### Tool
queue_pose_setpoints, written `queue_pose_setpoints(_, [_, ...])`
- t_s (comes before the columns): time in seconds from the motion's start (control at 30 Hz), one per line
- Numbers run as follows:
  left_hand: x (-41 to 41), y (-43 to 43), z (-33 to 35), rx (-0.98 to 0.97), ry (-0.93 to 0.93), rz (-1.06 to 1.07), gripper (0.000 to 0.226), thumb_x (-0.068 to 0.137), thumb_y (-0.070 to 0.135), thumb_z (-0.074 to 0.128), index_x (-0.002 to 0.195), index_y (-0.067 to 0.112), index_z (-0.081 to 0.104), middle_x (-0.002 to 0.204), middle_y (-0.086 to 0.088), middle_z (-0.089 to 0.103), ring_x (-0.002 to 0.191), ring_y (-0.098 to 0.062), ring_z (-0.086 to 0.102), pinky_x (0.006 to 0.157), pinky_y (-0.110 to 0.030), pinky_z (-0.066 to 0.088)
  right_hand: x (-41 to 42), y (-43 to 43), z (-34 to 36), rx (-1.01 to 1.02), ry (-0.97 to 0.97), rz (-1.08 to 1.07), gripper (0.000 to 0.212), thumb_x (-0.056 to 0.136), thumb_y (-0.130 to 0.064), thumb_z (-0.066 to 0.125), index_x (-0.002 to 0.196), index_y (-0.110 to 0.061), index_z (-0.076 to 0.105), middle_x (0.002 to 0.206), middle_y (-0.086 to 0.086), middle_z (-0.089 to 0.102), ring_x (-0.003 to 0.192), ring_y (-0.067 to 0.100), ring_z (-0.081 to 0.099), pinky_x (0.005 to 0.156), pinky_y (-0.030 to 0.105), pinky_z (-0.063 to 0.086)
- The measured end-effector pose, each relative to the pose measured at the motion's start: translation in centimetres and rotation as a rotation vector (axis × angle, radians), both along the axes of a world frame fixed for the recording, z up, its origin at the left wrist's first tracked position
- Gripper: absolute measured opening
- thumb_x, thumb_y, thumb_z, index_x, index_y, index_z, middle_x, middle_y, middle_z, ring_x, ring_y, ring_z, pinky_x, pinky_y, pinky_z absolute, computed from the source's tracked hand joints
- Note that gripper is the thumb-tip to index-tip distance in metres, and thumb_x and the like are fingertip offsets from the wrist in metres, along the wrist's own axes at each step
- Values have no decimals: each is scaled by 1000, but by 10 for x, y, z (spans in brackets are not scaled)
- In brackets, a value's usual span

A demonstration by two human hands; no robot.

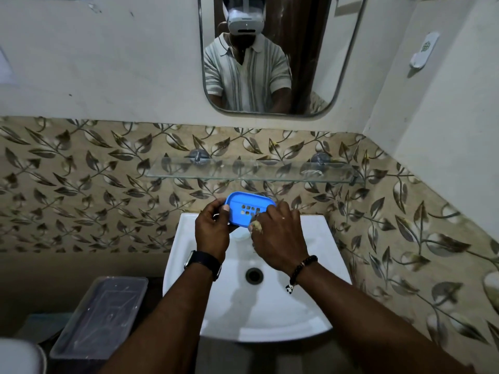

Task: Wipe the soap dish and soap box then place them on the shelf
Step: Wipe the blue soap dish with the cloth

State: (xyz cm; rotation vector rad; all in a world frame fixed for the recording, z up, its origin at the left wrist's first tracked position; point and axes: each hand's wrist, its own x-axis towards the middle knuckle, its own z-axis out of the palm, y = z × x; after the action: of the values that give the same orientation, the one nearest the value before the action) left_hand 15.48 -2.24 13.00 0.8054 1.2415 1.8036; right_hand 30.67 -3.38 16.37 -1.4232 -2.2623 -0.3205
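The blue soap dish (249, 209) is gripped at its left end by the left hand (213, 230) above the sink (310, 300); a yellowish cloth (256, 227) is pressed against the dish by the right hand (279, 238).

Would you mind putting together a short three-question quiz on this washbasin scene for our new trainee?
1. True or false: the blue soap dish already rests on the glass shelf.
2. Which hand presses a yellowish scrubbing wad against the dish? A) left hand B) right hand
3. Fill in: the dish is held above the white ____.

Key
1. False: both hands hold it below the shelf.
2. B; the left hand only steadies the dish's left end.
3. Sink.
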Motion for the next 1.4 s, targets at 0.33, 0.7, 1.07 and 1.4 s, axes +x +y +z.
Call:
queue_pose_setpoints(0.33, [8,-11,0,18,-35,-103,18,100,10,59,115,9,67,109,-15,70,80,-17,72,68,-32,60,-17,0,1,-163,219,102,24,94,-33,51,112,-27,65,103,-1,55,103,25,43,84,40,35])
queue_pose_setpoints(0.7, [9,-17,-3,31,31,-202,20,99,7,58,116,7,68,110,-21,68,79,-15,71,67,-32,59,-32,1,1,-70,271,-36,25,90,-31,50,107,-26,68,107,-1,59,110,24,47,90,41,40])
queue_pose_setpoints(1.07, [0,-9,6,64,-43,-86,14,99,6,59,108,10,69,102,-12,66,79,-16,71,71,-37,62,1,18,28,-50,-40,366,29,78,-15,62,103,-27,72,98,1,59,102,29,50,81,35,26])
queue_pose_setpoints(1.4, [-11,-4,-3,47,28,-82,16,98,7,60,111,12,69,110,-15,66,94,-27,70,72,-35,61,0,16,28,86,82,178,16,76,-21,61,91,-22,67,92,5,58,88,30,51,73,41,40])
